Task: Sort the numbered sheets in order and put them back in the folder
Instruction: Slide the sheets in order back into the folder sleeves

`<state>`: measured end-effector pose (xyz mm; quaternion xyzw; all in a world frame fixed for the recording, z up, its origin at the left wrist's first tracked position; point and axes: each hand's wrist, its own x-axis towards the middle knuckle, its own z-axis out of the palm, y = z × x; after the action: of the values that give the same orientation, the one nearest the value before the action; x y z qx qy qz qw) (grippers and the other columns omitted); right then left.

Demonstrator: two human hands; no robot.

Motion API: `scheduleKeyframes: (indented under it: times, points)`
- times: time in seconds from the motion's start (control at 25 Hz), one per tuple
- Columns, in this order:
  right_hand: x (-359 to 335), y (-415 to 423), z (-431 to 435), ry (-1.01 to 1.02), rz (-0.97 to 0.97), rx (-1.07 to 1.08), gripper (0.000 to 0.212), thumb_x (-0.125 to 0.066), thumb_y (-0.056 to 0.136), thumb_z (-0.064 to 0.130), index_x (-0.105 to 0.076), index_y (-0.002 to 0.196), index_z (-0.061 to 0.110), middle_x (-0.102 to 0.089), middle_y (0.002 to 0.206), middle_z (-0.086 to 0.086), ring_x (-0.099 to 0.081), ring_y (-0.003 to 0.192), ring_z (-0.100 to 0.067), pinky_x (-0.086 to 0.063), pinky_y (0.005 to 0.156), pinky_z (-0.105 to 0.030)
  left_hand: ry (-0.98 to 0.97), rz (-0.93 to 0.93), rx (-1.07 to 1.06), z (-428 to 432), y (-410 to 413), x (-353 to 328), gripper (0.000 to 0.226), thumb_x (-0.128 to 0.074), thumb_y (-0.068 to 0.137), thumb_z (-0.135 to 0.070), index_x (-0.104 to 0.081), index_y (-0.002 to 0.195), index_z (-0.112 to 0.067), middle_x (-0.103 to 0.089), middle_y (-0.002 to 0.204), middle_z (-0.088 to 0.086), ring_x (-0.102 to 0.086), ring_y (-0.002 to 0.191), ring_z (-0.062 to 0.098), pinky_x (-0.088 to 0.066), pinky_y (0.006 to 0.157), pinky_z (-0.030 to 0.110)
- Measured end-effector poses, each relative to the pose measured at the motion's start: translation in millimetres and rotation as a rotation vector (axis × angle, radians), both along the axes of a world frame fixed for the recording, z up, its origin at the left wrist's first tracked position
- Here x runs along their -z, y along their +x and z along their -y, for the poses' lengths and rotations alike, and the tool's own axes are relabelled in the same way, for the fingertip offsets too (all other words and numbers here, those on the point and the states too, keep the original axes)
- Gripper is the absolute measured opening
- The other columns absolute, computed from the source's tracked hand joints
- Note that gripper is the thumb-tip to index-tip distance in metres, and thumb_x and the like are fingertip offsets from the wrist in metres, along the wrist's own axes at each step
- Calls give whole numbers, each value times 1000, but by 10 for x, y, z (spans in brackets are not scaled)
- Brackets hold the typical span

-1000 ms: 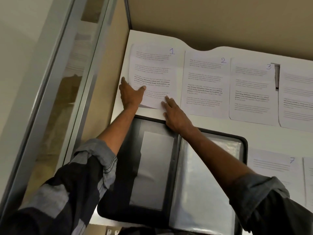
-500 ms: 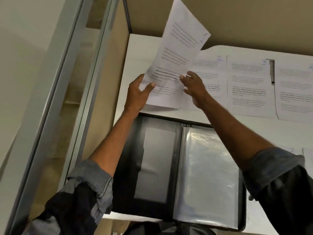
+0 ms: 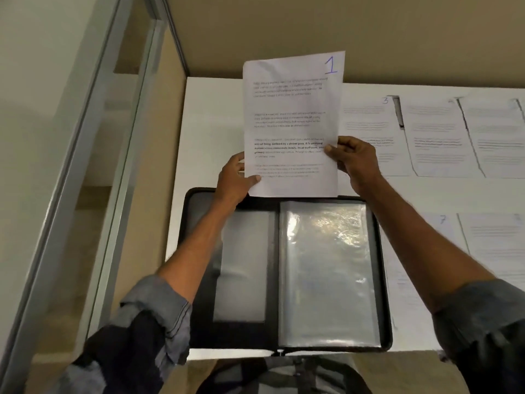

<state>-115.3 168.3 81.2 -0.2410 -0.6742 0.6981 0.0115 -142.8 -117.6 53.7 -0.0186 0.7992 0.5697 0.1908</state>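
Sheet 1 (image 3: 292,120), white with printed text and a blue handwritten "1" at its top right, is held upright above the far edge of the open black folder (image 3: 199,280). My left hand (image 3: 234,182) pinches its lower left edge. My right hand (image 3: 355,160) pinches its right edge. The folder lies open on the white desk (image 3: 210,132), with a clear plastic sleeve (image 3: 326,274) on its right half. Sheet 3 (image 3: 369,123) lies flat to the right, partly hidden by my right hand. Sheet 7 (image 3: 437,231) lies lower right.
More printed sheets (image 3: 440,140) lie in a row along the desk's right side, and another (image 3: 494,237) sits in the lower row. A beige partition wall (image 3: 284,32) backs the desk. A metal-framed glass panel (image 3: 85,166) stands on the left.
Sheet 1 lay flat on the desk under both hands, then was lifted tilted; now it stands upright facing me, shifted right over the folder's top edge and covering sheet 2.
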Motion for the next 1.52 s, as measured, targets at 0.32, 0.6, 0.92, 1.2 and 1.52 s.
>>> scheduleKeyframes:
  times: [0.32, 0.6, 0.92, 1.2, 1.52]
  points:
    - [-102, 861, -768, -100, -1, 7, 32, -74, 89, 4, -66, 119, -3, -76, 105, -10, -74, 97, -21, -60, 80, -30, 97, -63, 126, -553, 779, -200, 67, -65, 89, 12, -47, 147, -18, -65, 119, -1, -66, 103, 6, -53, 83, 14]
    - [-215, 1308, -1353, -81, 43, -169, 35, -71, 93, 8, -65, 126, -1, -74, 119, -12, -73, 107, -25, -60, 86, -31, 143, -118, -86, -1082, 1369, -296, 40, -68, 94, 1, -63, 133, -7, -72, 114, 4, -69, 101, 13, -56, 95, 27]
    - [-152, 1174, -1659, -8, 42, -249, 33, -73, 92, 9, -67, 123, 0, -75, 116, -12, -73, 107, -26, -59, 94, -40, 128, -75, -192, -1279, 1508, -161, 40, -61, 93, 9, -64, 129, -9, -72, 113, 5, -70, 106, 18, -58, 95, 32]
    - [-31, 984, -1750, -58, 7, 40, 16, -71, 91, 2, -70, 107, 5, -77, 98, -4, -76, 92, -16, -59, 78, -26, -366, -221, 121, -1320, 1529, 561, 57, -55, 99, 2, -41, 154, -6, -39, 160, 5, -33, 150, 23, -24, 118, 15]
    - [344, 853, -1488, -148, 48, 118, 10, -71, 91, 2, -72, 100, 8, -77, 98, -6, -74, 97, -20, -59, 85, -32, -779, -530, 452, -1287, 1464, 868, 49, -59, 102, -16, -49, 150, -14, -57, 147, 6, -52, 137, 28, -44, 105, 45]
